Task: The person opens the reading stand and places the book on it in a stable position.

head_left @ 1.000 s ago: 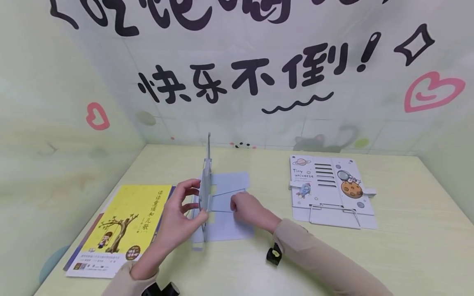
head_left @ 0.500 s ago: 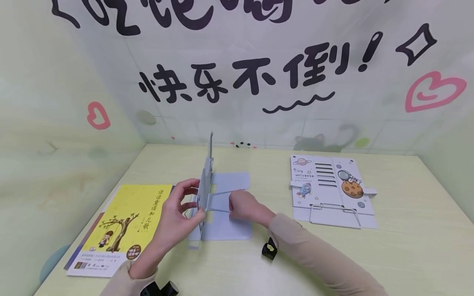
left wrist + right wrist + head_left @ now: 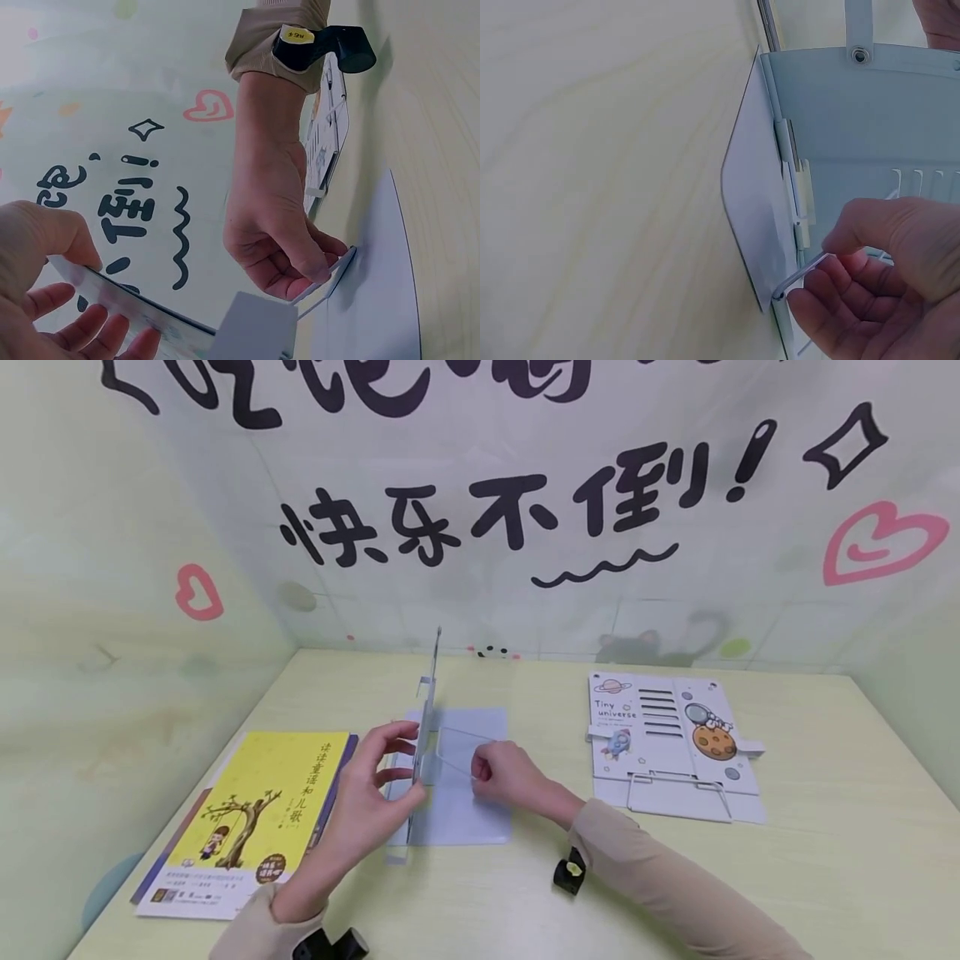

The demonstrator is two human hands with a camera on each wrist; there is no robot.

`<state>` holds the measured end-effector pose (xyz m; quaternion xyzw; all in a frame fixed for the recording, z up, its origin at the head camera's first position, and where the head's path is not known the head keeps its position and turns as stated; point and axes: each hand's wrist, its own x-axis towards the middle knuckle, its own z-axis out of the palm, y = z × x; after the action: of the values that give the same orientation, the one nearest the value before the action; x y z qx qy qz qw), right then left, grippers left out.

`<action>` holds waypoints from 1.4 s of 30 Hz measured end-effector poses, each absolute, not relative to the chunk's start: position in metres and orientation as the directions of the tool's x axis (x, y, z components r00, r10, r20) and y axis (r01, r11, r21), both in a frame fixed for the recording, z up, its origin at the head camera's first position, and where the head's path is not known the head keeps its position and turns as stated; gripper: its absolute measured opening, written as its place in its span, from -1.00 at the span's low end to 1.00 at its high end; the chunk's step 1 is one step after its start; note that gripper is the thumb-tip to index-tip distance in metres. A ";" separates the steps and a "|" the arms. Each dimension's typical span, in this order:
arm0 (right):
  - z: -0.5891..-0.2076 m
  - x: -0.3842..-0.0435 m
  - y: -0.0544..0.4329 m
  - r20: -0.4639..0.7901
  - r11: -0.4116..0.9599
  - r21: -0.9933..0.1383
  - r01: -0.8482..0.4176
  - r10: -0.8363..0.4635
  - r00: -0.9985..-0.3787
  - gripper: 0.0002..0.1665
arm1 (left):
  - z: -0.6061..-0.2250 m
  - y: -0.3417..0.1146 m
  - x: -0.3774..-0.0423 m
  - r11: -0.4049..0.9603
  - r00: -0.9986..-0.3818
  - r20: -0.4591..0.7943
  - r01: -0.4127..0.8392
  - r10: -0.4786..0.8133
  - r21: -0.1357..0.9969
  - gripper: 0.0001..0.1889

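Observation:
A pale metal book stand stands on edge before me in the head view, its back panel (image 3: 426,727) upright and its base plate (image 3: 472,822) flat on the table. My left hand (image 3: 367,802) grips the panel, fingers on its left face and thumb at the near edge. Behind the panel, my right hand (image 3: 513,777) pinches the wire support (image 3: 459,732) between thumb and curled fingers. In the right wrist view, the bent wire (image 3: 801,277) leaves my fingertips close by the base plate (image 3: 750,187). Slots show in the panel (image 3: 840,97) there.
A yellow picture book (image 3: 262,810) lies on other books at the left. At the right rests a second book stand (image 3: 660,735), printed with planets and an astronaut. The lettered wall covering (image 3: 480,610) rises behind the table (image 3: 847,827).
The panel's top has leaned to the right. The wire support has changed its angle, its panel end now showing farther back, and my right hand has shifted slightly right with it.

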<state>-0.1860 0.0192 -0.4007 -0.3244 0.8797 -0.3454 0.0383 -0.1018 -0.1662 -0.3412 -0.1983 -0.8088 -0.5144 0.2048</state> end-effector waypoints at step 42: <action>-0.397 -0.175 0.028 0.264 0.371 -0.743 -0.557 -0.602 -0.754 -0.81 | -0.329 -0.160 -0.126 0.335 -0.874 0.361 0.463 0.326 0.820 -0.47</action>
<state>-0.1747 0.0277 -0.3972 -0.3500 0.8276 -0.4380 0.0258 -0.1265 -0.1598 -0.3294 -0.2422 -0.8144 -0.5233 0.0658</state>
